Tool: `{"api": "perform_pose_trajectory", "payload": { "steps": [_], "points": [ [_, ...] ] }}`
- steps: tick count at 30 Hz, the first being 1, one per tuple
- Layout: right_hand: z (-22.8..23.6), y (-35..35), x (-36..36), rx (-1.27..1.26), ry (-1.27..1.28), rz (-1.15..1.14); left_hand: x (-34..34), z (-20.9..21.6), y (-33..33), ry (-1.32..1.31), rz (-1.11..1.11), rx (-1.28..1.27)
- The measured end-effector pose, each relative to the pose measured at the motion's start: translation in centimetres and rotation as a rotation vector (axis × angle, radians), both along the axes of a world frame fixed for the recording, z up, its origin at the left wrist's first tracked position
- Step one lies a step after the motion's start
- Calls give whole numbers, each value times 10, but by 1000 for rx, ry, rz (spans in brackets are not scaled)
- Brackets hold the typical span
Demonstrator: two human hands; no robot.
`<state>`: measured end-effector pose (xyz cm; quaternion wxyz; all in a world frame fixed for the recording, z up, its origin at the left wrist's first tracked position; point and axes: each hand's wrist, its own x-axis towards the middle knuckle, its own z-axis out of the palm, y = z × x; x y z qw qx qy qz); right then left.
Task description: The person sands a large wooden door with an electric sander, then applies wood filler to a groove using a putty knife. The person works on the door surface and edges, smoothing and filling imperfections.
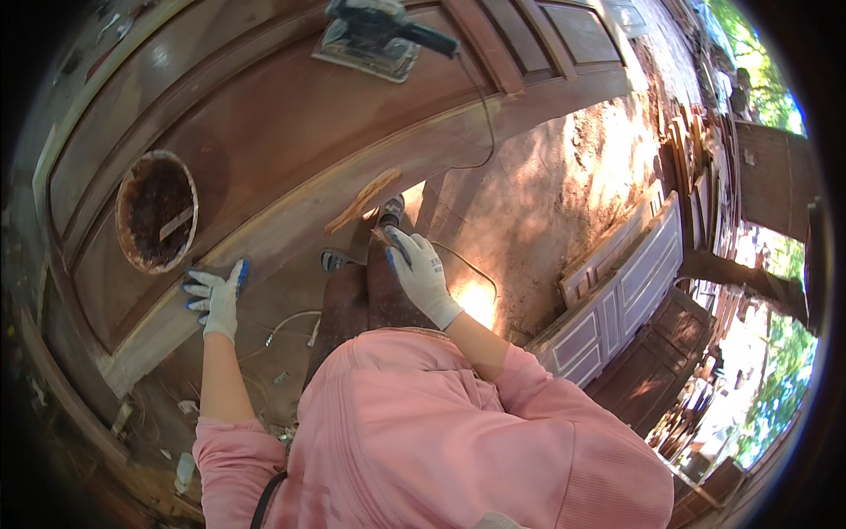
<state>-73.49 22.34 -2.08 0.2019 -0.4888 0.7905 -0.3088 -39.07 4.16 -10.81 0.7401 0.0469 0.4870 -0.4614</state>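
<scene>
A large brown panelled wooden door [291, 132] lies flat in front of me. My left hand [217, 298], in a white glove with blue fingertips, rests with spread fingers on its near edge. My right hand [423, 275], gloved alike, is closed round a small dark tool [399, 247] over my legs, apart from the door; its kind is mostly hidden by the fingers. A light brown patch [363, 201] marks the door's edge beyond that hand. Near my left hand, a round bucket [123, 212] caked with brown stuff stands on the door, a flat strip [176, 224] inside it.
A power sander [370, 40] sits on the far part of the door, its cord [490, 132] hanging over the edge. To the right, several panelled doors [617, 304] lean in a row above the dirt floor [529, 194]. A thin hose [291, 322] lies below my left hand.
</scene>
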Motion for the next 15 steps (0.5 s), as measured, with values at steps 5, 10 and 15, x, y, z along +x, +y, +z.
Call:
{"api": "perform_pose_trajectory", "payload": {
  "steps": [5, 10, 15],
  "points": [
    [13, 34, -32, 65, 12, -110, -2, -13, -9, 263, 342, -119],
    [20, 67, -76, 47, -5, -312, -15, -14, 0, 1857, 1744, -523],
    [16, 63, -136, -46, -59, -489, -67, 2, 11, 2079, 1543, -309]
  ]
}}
